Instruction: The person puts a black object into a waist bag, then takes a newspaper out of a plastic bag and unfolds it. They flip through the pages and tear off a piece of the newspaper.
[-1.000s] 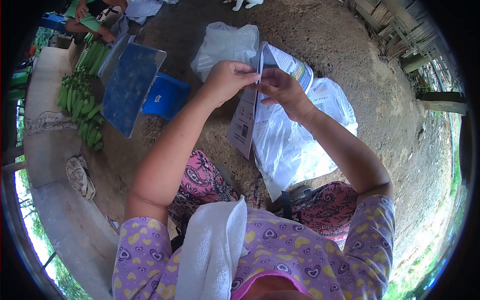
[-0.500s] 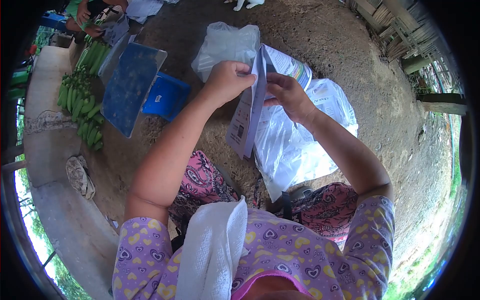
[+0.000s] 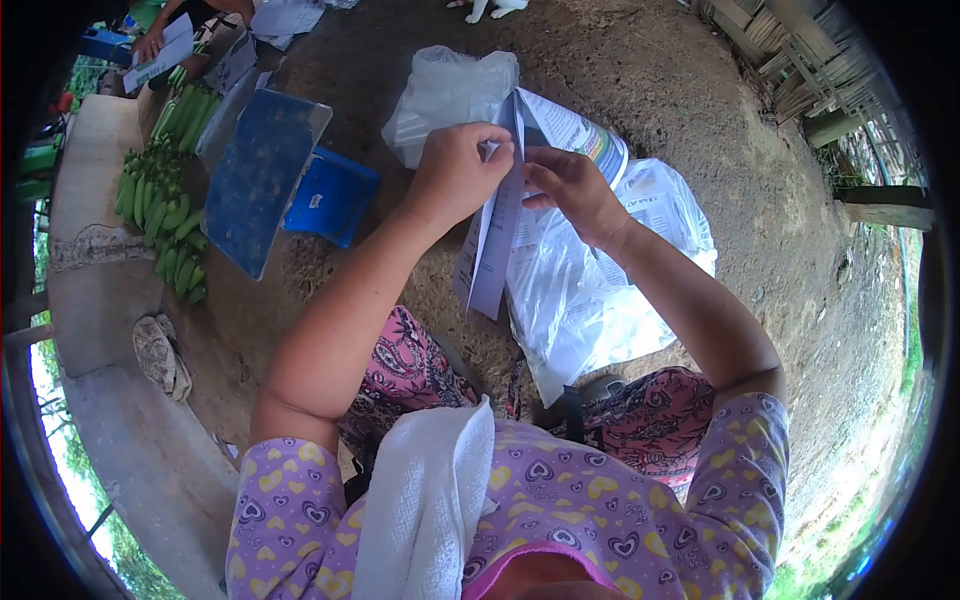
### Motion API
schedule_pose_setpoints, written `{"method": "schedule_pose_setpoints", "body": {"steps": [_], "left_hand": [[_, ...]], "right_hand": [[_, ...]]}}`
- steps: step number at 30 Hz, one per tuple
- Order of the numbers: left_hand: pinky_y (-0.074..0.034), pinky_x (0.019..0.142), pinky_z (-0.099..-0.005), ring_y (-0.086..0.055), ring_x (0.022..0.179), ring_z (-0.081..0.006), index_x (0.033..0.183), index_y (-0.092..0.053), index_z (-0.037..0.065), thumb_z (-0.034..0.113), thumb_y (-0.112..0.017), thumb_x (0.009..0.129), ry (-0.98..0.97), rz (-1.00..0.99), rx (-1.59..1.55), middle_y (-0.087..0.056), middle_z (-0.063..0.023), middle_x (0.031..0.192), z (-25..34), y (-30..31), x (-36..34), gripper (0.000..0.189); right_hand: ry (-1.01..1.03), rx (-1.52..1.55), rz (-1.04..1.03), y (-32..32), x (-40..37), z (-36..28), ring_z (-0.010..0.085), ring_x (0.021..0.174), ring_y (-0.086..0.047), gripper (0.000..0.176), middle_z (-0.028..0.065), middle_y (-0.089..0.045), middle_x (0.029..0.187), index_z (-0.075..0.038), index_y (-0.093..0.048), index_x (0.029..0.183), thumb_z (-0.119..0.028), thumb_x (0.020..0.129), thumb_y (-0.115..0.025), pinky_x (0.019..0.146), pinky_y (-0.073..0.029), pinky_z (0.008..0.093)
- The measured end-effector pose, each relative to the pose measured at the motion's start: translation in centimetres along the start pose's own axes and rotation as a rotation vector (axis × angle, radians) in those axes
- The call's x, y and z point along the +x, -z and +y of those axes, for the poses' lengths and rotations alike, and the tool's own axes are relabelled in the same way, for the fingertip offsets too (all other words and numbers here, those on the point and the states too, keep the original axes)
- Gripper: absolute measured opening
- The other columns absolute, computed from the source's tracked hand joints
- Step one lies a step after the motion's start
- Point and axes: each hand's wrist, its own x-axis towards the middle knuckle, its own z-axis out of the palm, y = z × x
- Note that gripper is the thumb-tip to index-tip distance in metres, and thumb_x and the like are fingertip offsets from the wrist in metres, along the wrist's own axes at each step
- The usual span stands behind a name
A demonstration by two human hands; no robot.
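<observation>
Both hands hold a folded printed paper (image 3: pixel 497 255) upright in front of my knees. My left hand (image 3: pixel 462 168) is closed, thumb and fingers pinching the paper's upper left side. On the other side, my right hand (image 3: pixel 575 192) pinches near the fold; its fingertips are partly behind the sheet. A wider printed flap (image 3: pixel 585 130) with coloured text curves out to the right above my right hand. Below it lies a clear plastic bag (image 3: pixel 600 310) with printed papers inside. A whitish plastic bag (image 3: pixel 440 85) rests beyond my left hand.
A blue tilted board (image 3: pixel 262 175) and a blue plastic piece (image 3: pixel 332 195) stand to the left. Green bananas (image 3: pixel 165 215) lie against a concrete ledge (image 3: pixel 95 180). A co-worker's hand (image 3: pixel 150 45) holds a sheet at the upper left. A white animal (image 3: pixel 495 8) is at the top edge.
The folded paper has turned slightly, showing more of its edges, and my left fingers have curled in tighter. At the upper left, the co-worker has raised a white printed sheet.
</observation>
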Motion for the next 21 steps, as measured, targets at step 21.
{"method": "schedule_pose_setpoints", "body": {"steps": [21], "left_hand": [[-0.046,0.059,-0.0243,-0.057,0.062,-0.0083,0.094,-0.071,0.001,0.026,-0.071,0.082,0.088,-0.066,-0.049,-0.069,-0.0075,0.073,-0.2,0.67,0.4,0.028]], "right_hand": [[0.05,-0.044,0.033,-0.05,0.08,-0.67,0.0137,0.089,-0.065,0.035,0.0085,-0.067,0.104,0.002,-0.056,0.121,-0.014,0.09,-0.062,0.075,-0.05,0.0261]]}}
